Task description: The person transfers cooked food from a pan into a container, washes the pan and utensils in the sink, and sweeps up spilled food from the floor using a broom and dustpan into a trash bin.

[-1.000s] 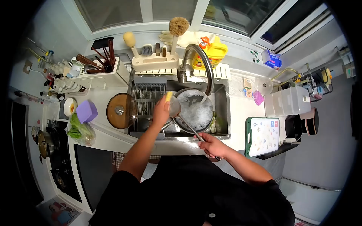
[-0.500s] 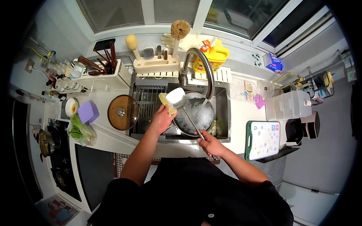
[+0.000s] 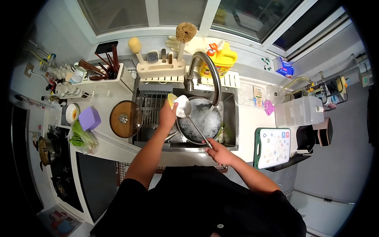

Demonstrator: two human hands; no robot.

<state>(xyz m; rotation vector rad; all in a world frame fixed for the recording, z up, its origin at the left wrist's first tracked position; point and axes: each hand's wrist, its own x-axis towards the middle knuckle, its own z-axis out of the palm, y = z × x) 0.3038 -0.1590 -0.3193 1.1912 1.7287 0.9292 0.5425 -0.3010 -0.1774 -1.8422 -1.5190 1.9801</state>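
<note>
A metal spatula [image 3: 182,107] slants over the sink, its broad head bright under the light. My right hand [image 3: 219,151] is closed around its handle near the sink's front edge. Beside the spatula's head, my left hand [image 3: 167,117] is closed on a yellow sponge [image 3: 171,99], partly hidden by the fingers. Below lies a pan [image 3: 202,124] filled with foamy water, its handle pointing to the lower left. It sits in the steel sink [image 3: 233,134], under the curved faucet [image 3: 215,75], from which water appears to run.
Left of the sink are a drying rack [image 3: 152,102], a glass lid [image 3: 123,118], a purple container [image 3: 90,118] and bagged greens [image 3: 81,138]. Behind stand a brush holder [image 3: 161,71] and a yellow jug [image 3: 225,59]. A cutting board [image 3: 272,148] lies to the right.
My left hand has turned and shifted slightly up, with the sponge now at the outer edge of the spatula's head. The spatula's head has tilted and looks narrower.
</note>
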